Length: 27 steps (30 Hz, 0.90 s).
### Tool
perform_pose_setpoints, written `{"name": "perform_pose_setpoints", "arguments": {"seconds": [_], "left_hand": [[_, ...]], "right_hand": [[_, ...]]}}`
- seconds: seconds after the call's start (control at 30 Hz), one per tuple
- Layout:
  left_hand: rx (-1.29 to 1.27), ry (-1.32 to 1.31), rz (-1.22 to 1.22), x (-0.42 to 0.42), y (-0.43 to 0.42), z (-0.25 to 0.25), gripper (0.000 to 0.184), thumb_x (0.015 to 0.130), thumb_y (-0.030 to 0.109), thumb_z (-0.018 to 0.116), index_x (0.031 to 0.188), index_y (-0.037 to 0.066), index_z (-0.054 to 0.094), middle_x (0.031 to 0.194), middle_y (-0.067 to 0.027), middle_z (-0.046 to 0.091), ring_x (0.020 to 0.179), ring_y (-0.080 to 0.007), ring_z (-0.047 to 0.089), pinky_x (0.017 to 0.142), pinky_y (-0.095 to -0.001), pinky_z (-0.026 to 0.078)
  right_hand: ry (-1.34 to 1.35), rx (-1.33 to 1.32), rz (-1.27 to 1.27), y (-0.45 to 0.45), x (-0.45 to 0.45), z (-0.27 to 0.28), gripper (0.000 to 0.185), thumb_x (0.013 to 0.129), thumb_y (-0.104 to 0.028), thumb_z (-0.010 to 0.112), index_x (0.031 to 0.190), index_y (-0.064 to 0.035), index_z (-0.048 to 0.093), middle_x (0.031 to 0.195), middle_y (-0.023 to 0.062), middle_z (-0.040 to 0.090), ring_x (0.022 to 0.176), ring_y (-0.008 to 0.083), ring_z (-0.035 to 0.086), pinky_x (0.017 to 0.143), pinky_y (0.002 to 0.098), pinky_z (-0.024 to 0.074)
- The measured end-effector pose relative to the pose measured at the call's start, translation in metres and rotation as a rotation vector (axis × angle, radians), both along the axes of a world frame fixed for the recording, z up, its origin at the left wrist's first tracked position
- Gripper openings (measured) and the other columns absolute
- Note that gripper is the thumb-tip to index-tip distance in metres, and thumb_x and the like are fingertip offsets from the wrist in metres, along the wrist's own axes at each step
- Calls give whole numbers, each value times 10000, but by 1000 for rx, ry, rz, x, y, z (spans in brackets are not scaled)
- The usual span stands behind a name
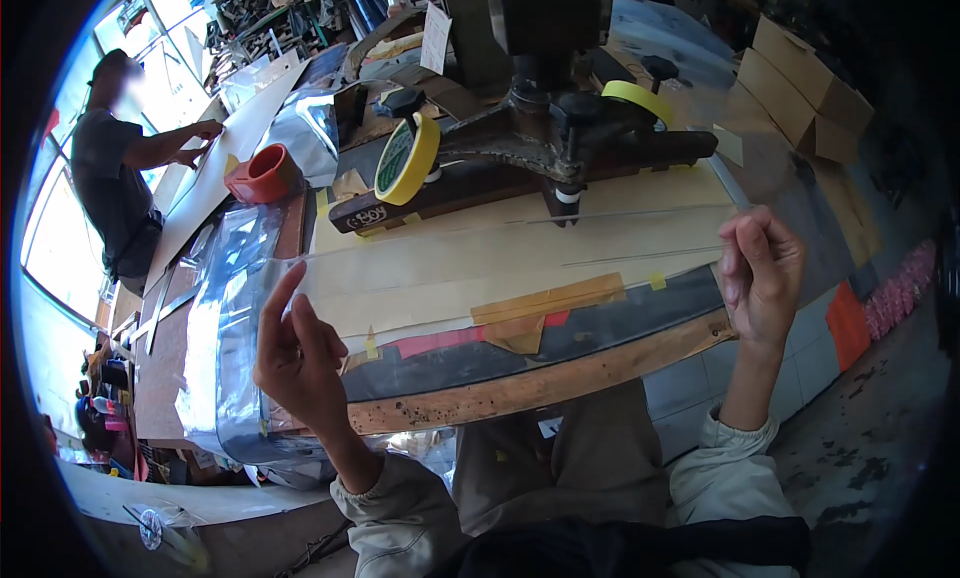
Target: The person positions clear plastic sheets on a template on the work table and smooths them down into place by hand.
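Note:
My left hand [300, 353] is at the left part of the worktable, its index finger raised and the other fingers curled. My right hand [762, 278] is at the right end, fingers folded into a pinch. Between them stretches a thin clear plastic film [520, 246], faint except for its edges; both hands appear to hold its ends. Below the film lies a cream sheet [430, 288] with brown tape [548, 298] near its front edge. Behind it stands a dark press bar [470, 191] on a black machine head [550, 18].
Yellow tape rolls [408, 160] [638, 102] rest on the machine. A red tape roll [264, 174] sits at the left near clear plastic sheeting [235, 308]. Another person [118, 168] works at a white board [228, 148]. A cardboard box [800, 88] is at the back right.

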State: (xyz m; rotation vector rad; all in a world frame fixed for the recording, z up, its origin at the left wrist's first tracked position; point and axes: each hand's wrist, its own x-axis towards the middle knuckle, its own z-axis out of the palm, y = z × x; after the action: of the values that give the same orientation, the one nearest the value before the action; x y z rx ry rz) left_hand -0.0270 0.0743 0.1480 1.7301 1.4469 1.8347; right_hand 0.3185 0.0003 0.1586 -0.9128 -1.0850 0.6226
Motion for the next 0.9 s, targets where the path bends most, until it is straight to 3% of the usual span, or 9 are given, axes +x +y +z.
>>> {"name": "perform_pose_setpoints", "arguments": {"seconds": [0.3,0.9], "left_hand": [[-45,-13,-35,-28,-38,-9,263,979,104,556,1211,9,638,529,35,518,454,9,415,440,-173,250],[123,-94,-35,-14,-51,16,263,982,112,551,1206,4,636,524,38,507,434,6,429,413,-172,242]], "right_hand": [[26,-15,139,-28,-20,4,262,945,-207,634,817,21,658,562,40,559,364,58,431,313,188,311],[-36,110,90,-59,-11,36,269,956,-226,617,840,16,641,558,30,548,369,50,425,321,181,300]]}}
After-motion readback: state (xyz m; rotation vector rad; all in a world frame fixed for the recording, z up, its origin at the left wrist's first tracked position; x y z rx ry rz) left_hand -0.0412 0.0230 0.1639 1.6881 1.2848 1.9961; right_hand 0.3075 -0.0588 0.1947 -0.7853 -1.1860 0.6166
